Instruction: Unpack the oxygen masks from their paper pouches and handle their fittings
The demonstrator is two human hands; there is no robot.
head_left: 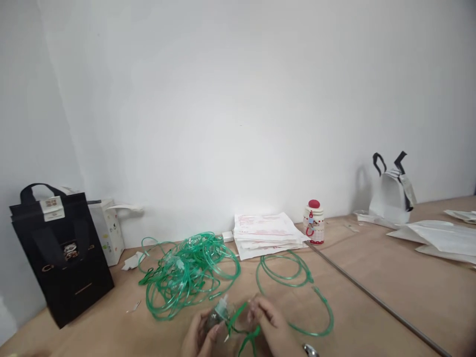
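Left hand point(201, 334) pinches a blurred clear mask piece point(219, 313); right hand point(269, 325) pinches green tubing point(245, 322) beside it. Both wrists cut off at frame bottom. Tangled tubing pile point(186, 272) just beyond left hand.

A tubing pile point(188, 270) lies between the bag point(61, 253) at left and the paper stack point(266, 234) at right.
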